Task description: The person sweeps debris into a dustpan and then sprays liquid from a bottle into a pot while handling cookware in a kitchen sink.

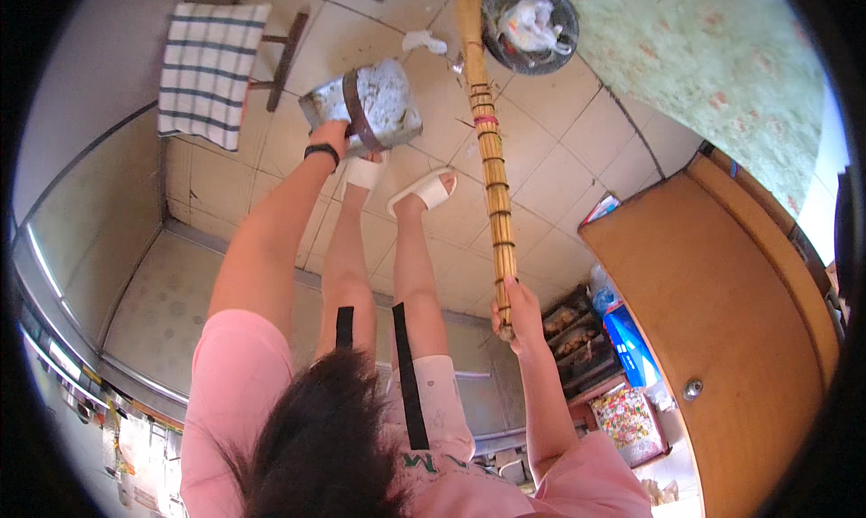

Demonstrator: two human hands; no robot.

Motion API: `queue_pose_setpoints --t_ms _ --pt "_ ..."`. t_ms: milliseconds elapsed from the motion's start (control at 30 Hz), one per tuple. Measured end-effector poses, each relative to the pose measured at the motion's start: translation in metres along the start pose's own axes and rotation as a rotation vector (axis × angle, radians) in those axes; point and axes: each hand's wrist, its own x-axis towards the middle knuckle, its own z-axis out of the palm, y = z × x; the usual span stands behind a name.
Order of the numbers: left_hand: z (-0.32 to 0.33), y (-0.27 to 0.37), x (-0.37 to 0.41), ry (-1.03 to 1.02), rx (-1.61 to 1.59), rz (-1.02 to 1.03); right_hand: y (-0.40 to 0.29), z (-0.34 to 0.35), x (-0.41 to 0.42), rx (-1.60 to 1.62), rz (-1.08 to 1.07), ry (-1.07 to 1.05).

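My left hand (pixel 330 140) grips a box-shaped metal dustpan (pixel 394 102) at its near left side, beside the brown strap (pixel 353 102) that crosses it. Small scraps dot its pale, stained surface. In my right hand (pixel 522 311) is the lower end of a long straw broom (pixel 495 179), its bundled handle bound with dark rings and one red tie. The broom's far end reaches the top of the view, next to a round black waste bin (pixel 497 44) with plastic bags (pixel 531 24) inside. A crumpled white scrap (pixel 425 41) lies on the floor between dustpan and broom.
A stool with a checked cloth cover (pixel 213 71) stands at the far left. Light floor tiles (pixel 548 132) bear bits of debris. On the right are a wooden cabinet door (pixel 717 301), a dark rack (pixel 572 335) and a blue box (pixel 632 345). My slippers (pixel 429 192) are just below the dustpan.
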Motion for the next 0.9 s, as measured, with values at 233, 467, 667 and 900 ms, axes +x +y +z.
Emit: queue_pose_setpoints --t_ms 233,467,667,900 --pt "-0.072 -0.022 -0.088 0.075 -0.115 -0.024 -0.011 0.02 -0.018 0.246 0.079 -0.09" --pt "-0.067 -0.059 -0.129 0.115 -0.165 -0.142 -0.004 0.0 -0.008 0.206 0.054 0.006" --pt "-0.049 -0.067 -0.157 0.187 -0.293 -0.295 0.005 0.02 -0.013 -0.211 -0.131 0.248" --pt "-0.009 -0.079 -0.215 0.329 -0.373 -0.311 -0.056 0.013 0.074 -0.447 -0.366 0.192"
